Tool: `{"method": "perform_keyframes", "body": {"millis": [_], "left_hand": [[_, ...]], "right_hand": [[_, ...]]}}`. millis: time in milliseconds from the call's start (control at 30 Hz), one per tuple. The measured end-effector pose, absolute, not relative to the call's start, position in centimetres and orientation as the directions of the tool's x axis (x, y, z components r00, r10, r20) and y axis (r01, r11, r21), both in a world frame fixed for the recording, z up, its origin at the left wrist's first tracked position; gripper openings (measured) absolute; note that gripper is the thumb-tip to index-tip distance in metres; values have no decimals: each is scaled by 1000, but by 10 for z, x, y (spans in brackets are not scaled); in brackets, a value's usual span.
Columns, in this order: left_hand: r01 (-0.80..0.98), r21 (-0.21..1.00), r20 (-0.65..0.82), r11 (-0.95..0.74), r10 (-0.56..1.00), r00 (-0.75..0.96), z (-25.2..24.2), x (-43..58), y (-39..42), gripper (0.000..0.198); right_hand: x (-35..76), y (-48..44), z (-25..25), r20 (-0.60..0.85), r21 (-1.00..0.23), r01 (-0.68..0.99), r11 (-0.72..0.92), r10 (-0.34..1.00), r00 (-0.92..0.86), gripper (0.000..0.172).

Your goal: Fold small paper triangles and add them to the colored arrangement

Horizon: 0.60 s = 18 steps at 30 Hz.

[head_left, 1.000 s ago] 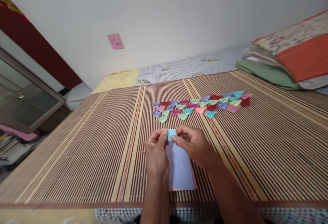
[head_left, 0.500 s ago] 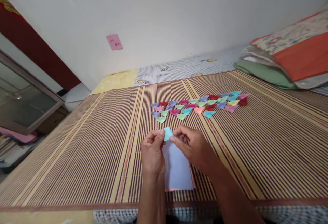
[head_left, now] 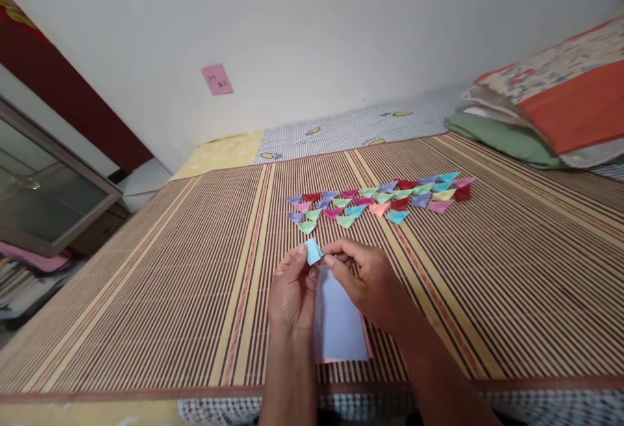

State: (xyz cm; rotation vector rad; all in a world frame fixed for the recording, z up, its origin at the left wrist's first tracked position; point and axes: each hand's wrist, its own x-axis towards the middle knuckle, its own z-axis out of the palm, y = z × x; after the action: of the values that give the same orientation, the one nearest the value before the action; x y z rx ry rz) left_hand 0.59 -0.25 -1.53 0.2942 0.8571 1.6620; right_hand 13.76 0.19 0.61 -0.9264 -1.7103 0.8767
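Note:
A small folded piece of light blue paper (head_left: pixel 313 252) is held up above the striped mat. My left hand (head_left: pixel 290 289) pinches its left side between thumb and fingers. At the right edge of the paper, my right hand (head_left: pixel 363 276) has its thumb and forefinger closed on a corner. The fold stands slightly apart, showing more than one layer. Below and between the wrists lies a stack of pale lavender paper (head_left: pixel 341 322), with a pink edge showing beneath. Just beyond the hands, several folded paper triangles (head_left: pixel 346 221) in many colours lie in rows.
The striped bamboo mat (head_left: pixel 170 296) covers the bed. Folded bedding and an orange-and-floral pillow (head_left: pixel 575 101) are piled at the far right. A pink note (head_left: pixel 217 79) is on the white wall. A glass-fronted cabinet door (head_left: pixel 43 179) stands at the left.
The light blue paper has shifted slightly left and turned, and its layers now show apart. My left hand has rotated with it, while the right hand stays nearly in place.

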Motion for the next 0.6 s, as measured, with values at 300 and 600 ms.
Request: {"method": "perform_keyframes", "body": {"millis": [300,600], "left_hand": [[-633,769,-117,-85,956,-270,-9,15,-8,31],[-344,887,85,-307,841,-534,-11,21,-13,24]], "right_hand": [[133,2,1,403,-888,205,412,911,-87,18],[124,0,1,274,-959,44,281,954,-123,24]]}}
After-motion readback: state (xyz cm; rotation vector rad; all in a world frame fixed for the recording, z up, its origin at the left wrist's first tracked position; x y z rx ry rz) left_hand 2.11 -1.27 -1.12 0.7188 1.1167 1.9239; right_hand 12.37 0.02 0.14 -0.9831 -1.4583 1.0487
